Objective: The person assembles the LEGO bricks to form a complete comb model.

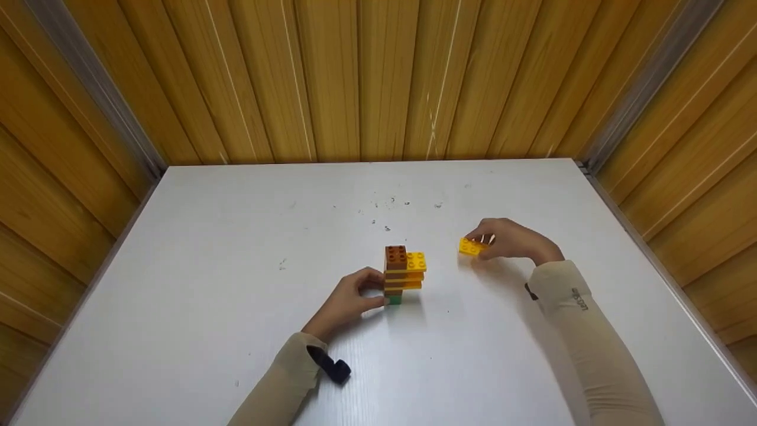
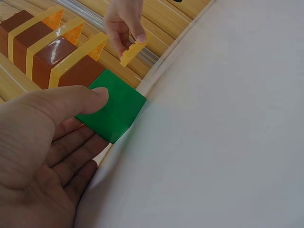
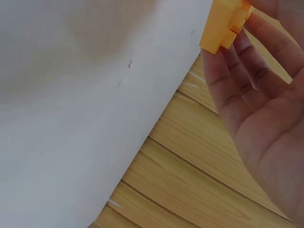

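Observation:
Near the middle of the table stands an upright tower of toy building bricks (image 1: 395,258), brown with thin yellow plates between and a green brick (image 2: 118,107) at its base. Yellow pieces (image 1: 416,261) jut out from its right side. My left hand (image 1: 353,299) grips the tower low down, its thumb on the green brick in the left wrist view. To the right and farther back, my right hand (image 1: 513,241) pinches a flat yellow brick (image 1: 470,247), studs up and just above the table. The right wrist view shows that yellow brick (image 3: 221,23) at its top edge.
The white table (image 1: 207,248) carries small dark marks (image 1: 387,228) beyond the tower. Wood-look panel walls (image 1: 378,83) rise at the back and both sides. A black strap (image 1: 331,365) hangs from my left sleeve.

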`<state>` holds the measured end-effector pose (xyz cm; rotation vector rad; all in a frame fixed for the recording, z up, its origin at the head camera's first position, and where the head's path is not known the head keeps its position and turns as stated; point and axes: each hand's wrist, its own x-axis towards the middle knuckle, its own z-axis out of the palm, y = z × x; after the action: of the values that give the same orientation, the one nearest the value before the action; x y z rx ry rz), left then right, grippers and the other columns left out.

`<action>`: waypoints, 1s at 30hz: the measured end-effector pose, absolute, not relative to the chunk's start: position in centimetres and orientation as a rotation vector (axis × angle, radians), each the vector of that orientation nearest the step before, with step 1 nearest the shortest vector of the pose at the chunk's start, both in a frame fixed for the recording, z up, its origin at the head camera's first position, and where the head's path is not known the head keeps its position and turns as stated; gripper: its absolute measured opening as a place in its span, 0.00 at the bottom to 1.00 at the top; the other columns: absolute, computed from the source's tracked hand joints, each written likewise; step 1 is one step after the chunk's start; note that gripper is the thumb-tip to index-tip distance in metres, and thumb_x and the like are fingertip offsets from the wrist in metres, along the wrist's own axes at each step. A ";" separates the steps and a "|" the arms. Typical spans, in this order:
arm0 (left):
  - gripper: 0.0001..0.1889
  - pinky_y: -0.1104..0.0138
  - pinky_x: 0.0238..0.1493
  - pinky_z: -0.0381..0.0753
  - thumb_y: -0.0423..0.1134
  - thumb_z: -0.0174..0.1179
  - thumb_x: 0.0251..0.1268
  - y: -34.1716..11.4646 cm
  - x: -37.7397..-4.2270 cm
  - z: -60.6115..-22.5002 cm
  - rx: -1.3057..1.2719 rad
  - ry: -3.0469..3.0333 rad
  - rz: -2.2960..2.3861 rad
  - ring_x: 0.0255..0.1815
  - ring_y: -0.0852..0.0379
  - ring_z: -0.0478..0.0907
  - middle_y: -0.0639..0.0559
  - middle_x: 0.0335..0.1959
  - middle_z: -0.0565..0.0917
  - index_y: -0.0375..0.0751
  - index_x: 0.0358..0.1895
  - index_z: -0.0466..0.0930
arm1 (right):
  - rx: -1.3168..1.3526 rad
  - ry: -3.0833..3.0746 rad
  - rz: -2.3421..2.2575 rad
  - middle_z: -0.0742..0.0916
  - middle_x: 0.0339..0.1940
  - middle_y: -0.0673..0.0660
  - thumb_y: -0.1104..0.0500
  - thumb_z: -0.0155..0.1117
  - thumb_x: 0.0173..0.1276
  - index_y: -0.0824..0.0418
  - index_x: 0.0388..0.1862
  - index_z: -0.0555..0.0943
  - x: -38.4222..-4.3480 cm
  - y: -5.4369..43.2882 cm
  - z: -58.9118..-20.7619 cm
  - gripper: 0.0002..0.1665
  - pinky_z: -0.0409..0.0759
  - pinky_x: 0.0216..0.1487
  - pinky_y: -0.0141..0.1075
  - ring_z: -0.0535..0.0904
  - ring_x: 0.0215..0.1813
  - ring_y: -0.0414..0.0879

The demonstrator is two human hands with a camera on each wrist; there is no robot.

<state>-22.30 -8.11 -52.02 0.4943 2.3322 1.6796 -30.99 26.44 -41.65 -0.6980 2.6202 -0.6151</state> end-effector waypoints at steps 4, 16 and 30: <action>0.17 0.60 0.60 0.75 0.35 0.67 0.56 -8.1 -22.3 -52.0 0.493 2.340 1.674 0.51 0.58 0.80 0.54 0.48 0.83 0.48 0.49 0.78 | -0.717 2.599 -0.591 0.83 0.48 0.58 0.62 0.70 0.59 0.61 0.57 0.80 -30.8 25.5 -40.9 0.26 0.78 0.53 0.47 0.78 0.50 0.52; 0.17 0.60 0.60 0.76 0.35 0.68 0.56 -8.1 -22.3 -51.8 0.478 2.333 1.665 0.52 0.57 0.80 0.53 0.49 0.83 0.47 0.50 0.78 | -0.836 2.568 -0.557 0.83 0.46 0.54 0.60 0.71 0.59 0.58 0.57 0.81 -29.8 23.0 -38.5 0.25 0.79 0.52 0.45 0.78 0.50 0.50; 0.17 0.59 0.61 0.75 0.38 0.68 0.56 -8.1 -22.2 -51.8 0.456 2.342 1.650 0.53 0.57 0.79 0.54 0.50 0.82 0.49 0.50 0.77 | -1.056 2.525 -0.597 0.82 0.45 0.53 0.61 0.71 0.59 0.57 0.57 0.81 -28.9 20.6 -35.9 0.25 0.81 0.52 0.45 0.79 0.47 0.48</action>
<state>-22.18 -8.05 -51.83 0.4558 2.3416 1.6498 -28.90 20.64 -35.91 -1.0556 2.5252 -0.5972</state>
